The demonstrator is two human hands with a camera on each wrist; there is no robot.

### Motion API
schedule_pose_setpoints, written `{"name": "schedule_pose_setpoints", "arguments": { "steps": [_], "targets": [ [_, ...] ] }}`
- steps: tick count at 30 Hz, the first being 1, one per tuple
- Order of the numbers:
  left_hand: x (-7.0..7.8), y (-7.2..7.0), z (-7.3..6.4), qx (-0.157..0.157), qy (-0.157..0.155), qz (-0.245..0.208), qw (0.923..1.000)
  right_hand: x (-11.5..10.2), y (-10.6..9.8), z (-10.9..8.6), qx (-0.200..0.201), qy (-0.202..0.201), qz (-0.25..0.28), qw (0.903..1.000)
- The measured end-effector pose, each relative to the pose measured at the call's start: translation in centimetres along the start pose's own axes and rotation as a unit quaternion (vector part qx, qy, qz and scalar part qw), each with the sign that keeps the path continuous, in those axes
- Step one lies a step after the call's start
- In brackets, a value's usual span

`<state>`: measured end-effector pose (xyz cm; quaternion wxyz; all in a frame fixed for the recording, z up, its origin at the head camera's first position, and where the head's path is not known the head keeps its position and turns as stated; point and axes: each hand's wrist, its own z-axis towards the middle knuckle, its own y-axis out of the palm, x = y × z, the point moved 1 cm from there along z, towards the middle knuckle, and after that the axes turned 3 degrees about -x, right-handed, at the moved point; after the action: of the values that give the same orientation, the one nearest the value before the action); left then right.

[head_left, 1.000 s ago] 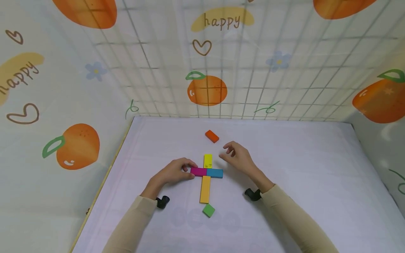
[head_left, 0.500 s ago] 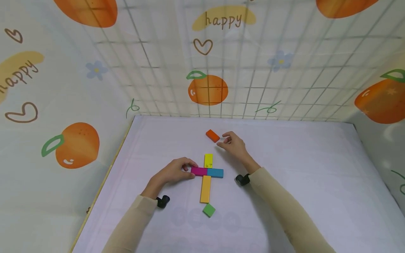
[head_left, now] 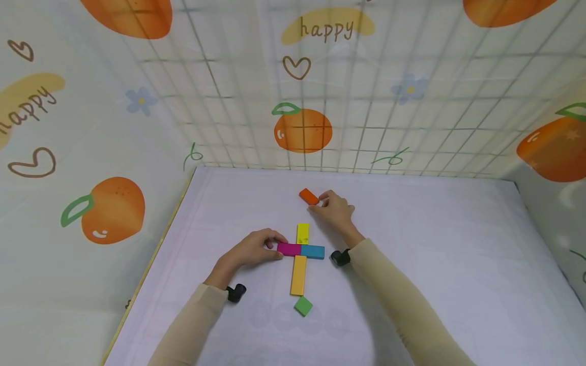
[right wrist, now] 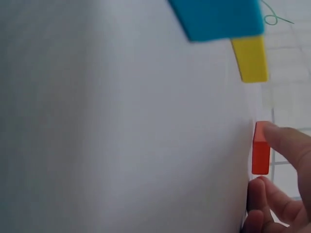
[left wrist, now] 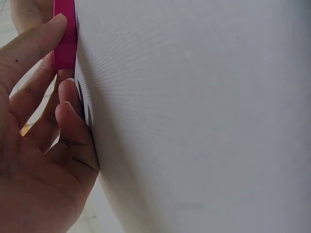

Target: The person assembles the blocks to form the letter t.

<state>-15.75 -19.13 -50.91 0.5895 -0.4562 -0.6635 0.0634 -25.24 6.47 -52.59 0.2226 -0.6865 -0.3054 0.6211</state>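
The left hand (head_left: 254, 249) pinches the outer end of a magenta block (head_left: 288, 249), thumb on the near side and fingers on the far side. In the left wrist view the thumb lies along that block. The right hand (head_left: 336, 209) is at the right end of an orange block (head_left: 309, 196), thumb against its near side and fingertips at its end, as the right wrist view also shows. A blue block (head_left: 313, 252) abuts the magenta one. Behind their joint stands a yellow block (head_left: 303, 233); in front extends a longer amber-yellow block (head_left: 298, 275).
A green square block (head_left: 303, 306) lies turned cornerwise at the amber block's near end. All blocks rest on a white-covered table (head_left: 435, 244). Printed curtains (head_left: 229, 101) rise behind and at the sides. Black wrist cameras (head_left: 236, 293) sit below both hands.
The right hand has moved left and away from the wearer, from beside the yellow block to the orange block, touching it now. The left hand has stayed on the magenta block.
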Motion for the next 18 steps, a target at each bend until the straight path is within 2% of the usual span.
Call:
{"name": "schedule_pose_setpoints", "arguments": {
  "steps": [7, 18],
  "targets": [
    [0.23, 0.02, -0.05, -0.001, 0.0, 0.005, 1.0, -0.33, 0.38, 0.05, 0.021, -0.001, -0.003, 0.9998],
    [0.23, 0.01, 0.06, -0.002, -0.006, 0.002, 1.0, -0.25, 0.5, 0.12, 0.031, -0.002, 0.004, 0.9995]
  ]
}}
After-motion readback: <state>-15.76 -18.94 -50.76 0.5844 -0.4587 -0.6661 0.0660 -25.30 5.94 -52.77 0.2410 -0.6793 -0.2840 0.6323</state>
